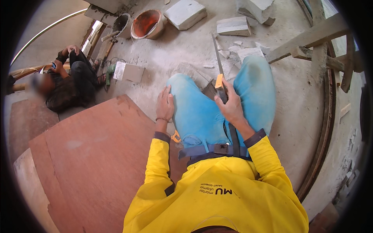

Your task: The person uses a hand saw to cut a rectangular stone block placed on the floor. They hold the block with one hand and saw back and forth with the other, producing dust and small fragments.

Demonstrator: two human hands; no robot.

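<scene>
My right hand (232,106) is closed around the yellow and black handle of a handsaw (218,54). Its long narrow blade points up and away from me, between my knees. My left hand (165,104) lies flat against the outside of my left thigh, fingers stretched and holding nothing. A grey block (196,77) sits on the floor just beyond my lap, partly hidden by my left knee. Broken pale pieces (234,49) lie around the blade's far side. At my left hip hangs a small orange-yellow item (176,136), its kind unclear.
Pale blocks (185,14) and an orange-lined bucket (147,25) stand ahead, beside a dark bucket (121,25). Another person (72,83) sits at the left near a green power tool (110,72). A reddish-brown board (93,163) lies left; a wooden frame (318,46) stands right.
</scene>
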